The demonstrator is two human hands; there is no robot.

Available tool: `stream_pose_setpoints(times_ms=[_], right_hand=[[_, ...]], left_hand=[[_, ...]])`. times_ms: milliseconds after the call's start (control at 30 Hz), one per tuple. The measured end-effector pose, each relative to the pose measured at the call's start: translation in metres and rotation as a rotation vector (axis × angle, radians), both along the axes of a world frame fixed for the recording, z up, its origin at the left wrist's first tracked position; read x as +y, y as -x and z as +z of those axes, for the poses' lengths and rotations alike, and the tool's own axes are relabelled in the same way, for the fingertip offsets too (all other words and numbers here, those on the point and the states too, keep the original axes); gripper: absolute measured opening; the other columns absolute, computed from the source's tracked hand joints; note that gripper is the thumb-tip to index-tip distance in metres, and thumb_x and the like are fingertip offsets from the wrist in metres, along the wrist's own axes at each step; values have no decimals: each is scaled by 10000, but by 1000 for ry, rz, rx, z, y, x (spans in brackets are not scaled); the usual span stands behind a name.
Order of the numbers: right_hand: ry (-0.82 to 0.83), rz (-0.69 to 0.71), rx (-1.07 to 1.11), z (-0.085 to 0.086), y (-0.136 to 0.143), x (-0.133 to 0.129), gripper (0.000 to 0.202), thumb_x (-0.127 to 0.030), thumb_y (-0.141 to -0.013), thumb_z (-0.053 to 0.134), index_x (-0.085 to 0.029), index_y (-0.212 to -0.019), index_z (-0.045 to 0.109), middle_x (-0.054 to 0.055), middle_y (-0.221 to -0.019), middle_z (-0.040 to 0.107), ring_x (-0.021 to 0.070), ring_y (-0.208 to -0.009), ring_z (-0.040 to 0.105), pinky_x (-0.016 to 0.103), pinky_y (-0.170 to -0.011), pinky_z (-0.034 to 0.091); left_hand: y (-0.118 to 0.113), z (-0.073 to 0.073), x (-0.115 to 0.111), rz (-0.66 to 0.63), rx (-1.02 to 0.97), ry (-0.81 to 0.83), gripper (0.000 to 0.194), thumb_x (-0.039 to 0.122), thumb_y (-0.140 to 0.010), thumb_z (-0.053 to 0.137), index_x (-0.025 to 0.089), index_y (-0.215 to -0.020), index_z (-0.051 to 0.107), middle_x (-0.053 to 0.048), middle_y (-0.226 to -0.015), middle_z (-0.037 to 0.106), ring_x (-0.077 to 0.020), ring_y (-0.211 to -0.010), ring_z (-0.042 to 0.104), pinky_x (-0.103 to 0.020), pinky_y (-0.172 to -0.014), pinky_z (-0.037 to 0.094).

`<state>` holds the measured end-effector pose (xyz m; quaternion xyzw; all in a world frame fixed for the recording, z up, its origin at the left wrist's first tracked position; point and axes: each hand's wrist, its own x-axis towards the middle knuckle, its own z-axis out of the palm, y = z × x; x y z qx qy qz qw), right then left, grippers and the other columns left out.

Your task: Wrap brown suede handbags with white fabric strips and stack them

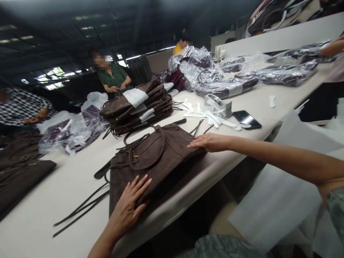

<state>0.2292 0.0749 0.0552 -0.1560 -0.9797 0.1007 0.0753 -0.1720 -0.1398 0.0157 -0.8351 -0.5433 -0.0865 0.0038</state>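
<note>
A dark brown handbag (172, 147) lies flat near the front edge of the table, its looped handles and a small zip pull on the upper side. Thin straps trail from it to the left and at the right corner. My left hand (130, 204) rests with spread fingers on the bag's lower left part. At the bag's right end, my right hand (208, 142) lies with its fingers stretched out against the edge. Neither hand grips anything. The bag's underside is hidden.
Behind the bag stands a pile of brown handbags (139, 104) with white paper on them. White strips (215, 118) and a phone (246, 119) lie to the right on the table (77, 190). Plastic-wrapped bags (223, 86) are farther back. Other people (114, 77) stand across the table.
</note>
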Motion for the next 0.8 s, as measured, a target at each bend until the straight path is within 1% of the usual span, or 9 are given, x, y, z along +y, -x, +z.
stream_pose_setpoints(times_ms=[100, 233, 333, 500, 533, 600, 667, 733, 800], right_hand=[[-81, 30, 39, -17, -3, 9, 516, -105, -930, 361, -239, -1406, 509, 89, -1336, 588, 180, -1194, 574, 345, -1033, 447], [-117, -14, 191, -50, -2, 8, 523, -105, -938, 290, -235, -1380, 539, 56, -1422, 514, 173, -1326, 454, 373, -1121, 364], [-66, -85, 258, -60, -1, -6, 585, -73, -898, 312, -253, -1431, 472, 32, -1488, 433, 167, -1383, 375, 402, -1168, 292], [90, -218, 161, -53, -6, -28, 678, -358, -913, 524, -216, -1528, 277, 80, -1592, 187, 253, -1467, 163, 478, -1194, 184], [99, -260, 128, -50, -4, -32, 625, -406, -948, 476, -220, -1519, 305, 81, -1587, 208, 256, -1465, 173, 488, -1190, 192], [36, -343, 84, -43, 10, -37, 491, -407, -1009, 337, -208, -1441, 459, 100, -1527, 359, 259, -1430, 285, 503, -1179, 217], [-118, -434, 57, -35, 34, -42, 444, -332, -1019, 305, -142, -1241, 639, 153, -1338, 571, 270, -1304, 478, 495, -1165, 245], [-241, -525, -5, -29, 59, -44, 350, -229, -979, 377, -91, -1021, 696, 178, -1040, 689, 273, -1070, 630, 465, -1105, 342], [-266, -599, -59, -27, 76, -42, 274, -162, -939, 409, -92, -925, 673, 159, -860, 685, 263, -885, 668, 421, -968, 460]], left_hand=[[2, -4, -4, -88, 20, -61, 526, 254, -954, 434, 385, -1457, 351, -23, -1528, 369, -282, -1427, 286, -533, -1105, 356], [2, -4, -16, -141, 89, -93, 525, 150, -927, 406, 433, -1361, 489, 6, -1573, 266, -307, -1422, 292, -524, -1077, 398], [-1, 1, -28, -120, 127, -54, 515, 161, -910, 422, 436, -1334, 522, 23, -1594, 188, -320, -1420, 295, -551, -1088, 373], [-4, 15, -36, 9, -54, 33, 565, 244, -975, 346, 365, -1509, 206, -8, -1518, 383, -225, -1389, 374, -462, -1120, 370], [-6, 18, -33, 55, -124, 43, 550, 252, -989, 311, 341, -1518, 188, -9, -1472, 457, -199, -1361, 419, -420, -1111, 396], [-12, 26, -20, 111, -221, 71, 463, 270, -1005, 265, 335, -1444, 398, 5, -1317, 611, -165, -1236, 548, -344, -1050, 470], [-24, 31, -2, 108, -208, 76, 395, 324, -1004, 300, 308, -1083, 687, 1, -1031, 709, -164, -991, 654, -326, -961, 530], [-37, 30, 16, 74, -122, 22, 399, 375, -978, 378, 250, -736, 669, -18, -769, 663, -180, -772, 644, -354, -860, 564], [-47, 22, 28, 28, -69, -89, 375, 372, -951, 426, 233, -650, 600, -37, -713, 625, -198, -729, 624, -371, -790, 570]])
